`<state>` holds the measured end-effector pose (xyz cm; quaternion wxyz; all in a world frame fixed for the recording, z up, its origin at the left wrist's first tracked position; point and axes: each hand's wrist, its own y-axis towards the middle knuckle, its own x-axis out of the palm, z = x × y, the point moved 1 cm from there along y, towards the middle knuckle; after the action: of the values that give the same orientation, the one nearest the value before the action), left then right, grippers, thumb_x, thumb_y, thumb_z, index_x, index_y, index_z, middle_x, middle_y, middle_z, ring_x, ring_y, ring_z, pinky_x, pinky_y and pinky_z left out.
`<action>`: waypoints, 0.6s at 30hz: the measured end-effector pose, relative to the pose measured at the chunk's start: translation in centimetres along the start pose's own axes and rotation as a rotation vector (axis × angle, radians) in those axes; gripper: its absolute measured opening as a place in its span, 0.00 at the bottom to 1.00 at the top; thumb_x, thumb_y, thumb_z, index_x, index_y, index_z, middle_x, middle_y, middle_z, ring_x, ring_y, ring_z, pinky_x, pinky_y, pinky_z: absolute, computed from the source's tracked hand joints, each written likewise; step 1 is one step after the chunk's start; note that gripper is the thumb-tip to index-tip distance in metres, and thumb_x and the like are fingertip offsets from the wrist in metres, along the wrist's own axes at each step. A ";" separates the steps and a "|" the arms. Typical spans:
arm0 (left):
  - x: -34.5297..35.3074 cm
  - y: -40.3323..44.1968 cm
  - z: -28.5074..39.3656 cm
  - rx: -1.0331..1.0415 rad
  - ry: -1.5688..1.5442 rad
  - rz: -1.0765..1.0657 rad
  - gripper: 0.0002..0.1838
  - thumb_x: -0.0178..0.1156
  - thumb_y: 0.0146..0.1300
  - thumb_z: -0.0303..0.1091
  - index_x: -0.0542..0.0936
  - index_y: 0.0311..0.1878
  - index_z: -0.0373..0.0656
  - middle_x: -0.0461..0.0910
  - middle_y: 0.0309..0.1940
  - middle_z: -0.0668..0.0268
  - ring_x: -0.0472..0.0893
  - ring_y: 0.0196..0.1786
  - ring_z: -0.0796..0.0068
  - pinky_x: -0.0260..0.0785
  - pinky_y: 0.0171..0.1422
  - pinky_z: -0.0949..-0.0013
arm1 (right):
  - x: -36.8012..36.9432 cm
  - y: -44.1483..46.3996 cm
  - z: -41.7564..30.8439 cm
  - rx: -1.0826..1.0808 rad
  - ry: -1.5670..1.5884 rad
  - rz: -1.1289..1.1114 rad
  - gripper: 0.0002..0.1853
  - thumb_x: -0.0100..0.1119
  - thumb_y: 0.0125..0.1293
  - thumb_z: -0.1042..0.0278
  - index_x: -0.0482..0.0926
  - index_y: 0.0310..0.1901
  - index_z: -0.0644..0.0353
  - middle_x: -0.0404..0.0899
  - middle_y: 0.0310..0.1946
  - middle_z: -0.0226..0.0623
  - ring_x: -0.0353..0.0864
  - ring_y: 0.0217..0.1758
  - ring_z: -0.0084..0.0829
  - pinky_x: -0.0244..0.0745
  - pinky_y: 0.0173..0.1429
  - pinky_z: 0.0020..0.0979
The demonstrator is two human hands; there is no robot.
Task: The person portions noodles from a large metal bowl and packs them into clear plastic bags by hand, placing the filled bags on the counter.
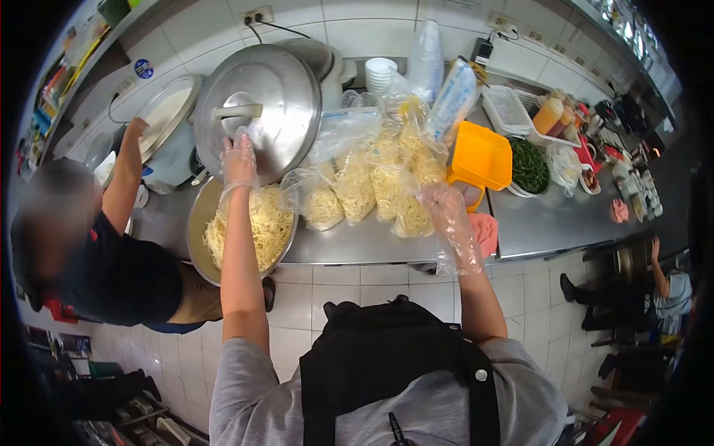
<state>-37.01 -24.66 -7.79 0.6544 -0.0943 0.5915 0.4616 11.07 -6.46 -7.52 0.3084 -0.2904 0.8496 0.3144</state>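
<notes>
My left hand (239, 160), in a clear plastic glove, reaches over a metal bowl (195, 234) of pale noodles (269, 227). Its fingers are stretched out against the big round metal lid (279, 141), just below the lid's handle (239, 111). My right hand (448, 212), gloved too, is beside the nearest clear bag of noodles (413, 217) and in front of a yellow plastic container (482, 156). The right fingers are partly hidden, so whether they grip that bag cannot be made out. Several more noodle bags (355, 189) stand between my hands.
A co-worker (111, 253) stands close on my left, one arm raised toward a large pot (167, 119). Behind the bags are stacked white cups (381, 74). To the right are chopped greens (528, 167), a pink cloth (485, 234) and sauce bottles (549, 115). Another person (673, 293) is far right.
</notes>
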 end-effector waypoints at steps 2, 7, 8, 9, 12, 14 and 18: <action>-3.2 -1.8 3.8 -0.119 -0.078 -0.030 0.31 0.37 0.79 0.56 0.67 0.76 0.47 0.63 0.74 0.43 0.63 0.75 0.37 0.53 0.78 0.40 | -1.5 0.9 -0.5 -0.051 0.083 0.038 0.14 0.59 0.69 0.58 0.83 0.43 0.62 0.80 0.35 0.50 0.80 0.41 0.51 0.72 0.45 0.48; -1.1 -1.6 3.3 -0.006 -0.073 0.142 0.34 0.38 0.79 0.57 0.64 0.77 0.43 0.62 0.75 0.42 0.55 0.77 0.31 0.46 0.80 0.39 | 0.1 1.4 2.7 -0.094 -0.254 0.104 0.15 0.61 0.66 0.59 0.84 0.46 0.61 0.82 0.39 0.49 0.81 0.45 0.50 0.73 0.48 0.48; -0.7 -1.5 3.3 -0.001 -0.076 0.143 0.34 0.38 0.79 0.57 0.64 0.77 0.43 0.62 0.75 0.42 0.55 0.77 0.31 0.46 0.80 0.39 | 0.6 1.4 3.5 -0.112 -0.284 0.110 0.15 0.63 0.65 0.59 0.84 0.46 0.61 0.83 0.39 0.48 0.81 0.46 0.50 0.72 0.48 0.48; -0.3 -1.4 3.1 -0.014 -0.059 0.146 0.35 0.39 0.79 0.58 0.63 0.77 0.43 0.61 0.74 0.39 0.55 0.78 0.31 0.46 0.80 0.39 | 1.1 1.3 4.3 -0.111 -0.285 0.112 0.15 0.63 0.65 0.59 0.84 0.46 0.61 0.83 0.39 0.48 0.81 0.46 0.50 0.72 0.48 0.48; -1.4 -2.4 4.1 -0.053 -0.069 0.135 0.35 0.39 0.79 0.58 0.63 0.77 0.43 0.59 0.74 0.35 0.55 0.78 0.31 0.45 0.80 0.39 | 1.6 1.0 5.3 -0.167 -0.138 0.161 0.13 0.63 0.65 0.60 0.83 0.44 0.61 0.82 0.38 0.48 0.81 0.44 0.49 0.73 0.48 0.49; -1.6 -2.9 4.4 -0.073 -0.095 0.128 0.34 0.40 0.79 0.57 0.63 0.77 0.43 0.57 0.74 0.33 0.55 0.77 0.30 0.45 0.81 0.39 | 0.9 1.4 5.1 -0.088 -0.285 0.034 0.12 0.62 0.66 0.61 0.83 0.43 0.61 0.81 0.35 0.48 0.81 0.42 0.49 0.73 0.47 0.49; -2.4 -4.6 4.0 0.032 -0.099 0.146 0.35 0.43 0.78 0.55 0.60 0.78 0.43 0.56 0.75 0.34 0.52 0.77 0.26 0.48 0.80 0.38 | -0.9 2.0 3.3 -0.081 -0.140 0.036 0.11 0.61 0.67 0.63 0.83 0.43 0.61 0.81 0.34 0.48 0.81 0.41 0.49 0.74 0.46 0.48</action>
<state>-30.68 -25.73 -6.49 0.6488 -0.0174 0.5711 0.5026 11.37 -2.58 -8.21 0.3492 -0.2646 0.8176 0.3736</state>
